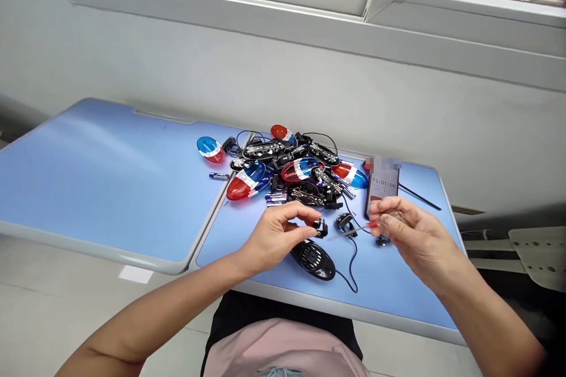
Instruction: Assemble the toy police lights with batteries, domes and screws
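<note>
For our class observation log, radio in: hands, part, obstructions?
Left hand pinching small black part. Right hand holding screwdriver, pointed toward left hand. Black bracket on table between hands; apparently nothing blocking the gap.

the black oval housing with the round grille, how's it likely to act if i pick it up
The black oval housing looks like moulded plastic, so it should probably stay stiff. Its thin cord lies in loose bends, so that would likely flop and trail. The curved, tapering outline may let it rock a little if pushed.
</note>
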`<state>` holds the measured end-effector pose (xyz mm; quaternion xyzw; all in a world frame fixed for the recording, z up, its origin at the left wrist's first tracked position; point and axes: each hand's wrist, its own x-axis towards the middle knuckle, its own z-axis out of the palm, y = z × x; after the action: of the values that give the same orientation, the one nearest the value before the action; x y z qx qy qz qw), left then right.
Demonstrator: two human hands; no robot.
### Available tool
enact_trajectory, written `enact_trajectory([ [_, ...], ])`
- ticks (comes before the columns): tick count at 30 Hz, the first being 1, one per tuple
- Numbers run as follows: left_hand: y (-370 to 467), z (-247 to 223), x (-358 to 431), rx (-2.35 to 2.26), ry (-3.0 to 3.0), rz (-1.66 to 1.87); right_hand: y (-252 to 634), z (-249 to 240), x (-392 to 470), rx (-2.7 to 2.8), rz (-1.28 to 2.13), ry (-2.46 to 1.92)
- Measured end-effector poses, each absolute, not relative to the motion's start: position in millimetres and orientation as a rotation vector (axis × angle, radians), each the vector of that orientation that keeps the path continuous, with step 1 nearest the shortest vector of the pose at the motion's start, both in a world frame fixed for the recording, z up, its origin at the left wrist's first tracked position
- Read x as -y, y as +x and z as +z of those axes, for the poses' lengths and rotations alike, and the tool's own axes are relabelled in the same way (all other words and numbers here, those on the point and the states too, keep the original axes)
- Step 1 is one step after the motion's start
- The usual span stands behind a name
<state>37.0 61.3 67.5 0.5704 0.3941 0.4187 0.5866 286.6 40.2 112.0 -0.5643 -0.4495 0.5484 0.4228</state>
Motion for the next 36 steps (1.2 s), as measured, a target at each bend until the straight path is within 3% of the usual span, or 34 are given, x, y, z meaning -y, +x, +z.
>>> enact_trajectory([
  [10, 34.0, 51.9, -34.8, -0.938, 1.325, 0.903, 259.8, 106.2, 15.7, 1.430, 0.712, -1.190],
  [20, 32.1, 49.1, -29.7, -0.925, 1.443, 0.947, 248.0, 100.3, 15.9, 1.728, 0.568, -0.888],
  [36, 35.0, 52.4, -30.6, -0.901, 1.479, 0.945, 240.1, 108.0, 13.0, 1.706, 0.591, -0.940],
])
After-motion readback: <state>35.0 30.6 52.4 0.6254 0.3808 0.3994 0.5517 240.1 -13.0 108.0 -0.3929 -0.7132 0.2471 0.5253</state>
